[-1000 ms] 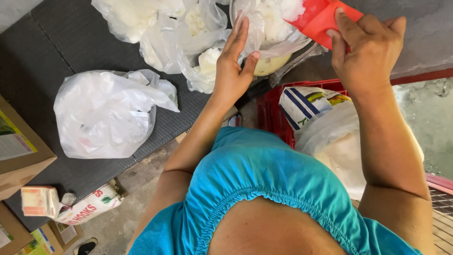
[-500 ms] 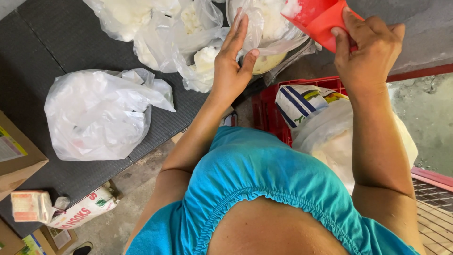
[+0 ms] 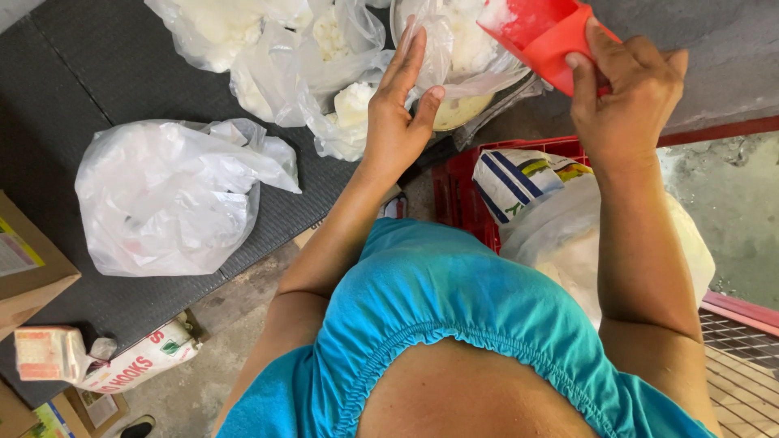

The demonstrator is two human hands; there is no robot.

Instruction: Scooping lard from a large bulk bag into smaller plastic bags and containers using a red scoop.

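Head cam, looking down over torso in blue top.

L hand [image 3: 399,113]: fingers straight and spread, thumb out, pressed flat against the side of a clear plastic bag [image 3: 454,49] w/ white contents. Not clenched; palm on the film, bag mouth held up.

R hand [image 3: 629,101]: closed around a red scoop [image 3: 540,32], fingers wrapped over the back end, thumb side hidden. Scoop tilted, open end toward the clear bag's mouth, white residue on inner face. Scoop tip just at/over the bag rim; can't tell if touching.

The bag sits in/over a pale round bowl [image 3: 458,113], only a bit of rim visible under the film.

Surroundings: dark grey mat [image 3: 97,73] on the table. More filled plastic bags [image 3: 268,40] top centre, touching each other. Bigger white bag [image 3: 174,195] well left, apart from the hands. Red crate [image 3: 462,199] below the R hand, holding a striped sack [image 3: 519,178]. Cardboard box [image 3: 28,272] far left edge.
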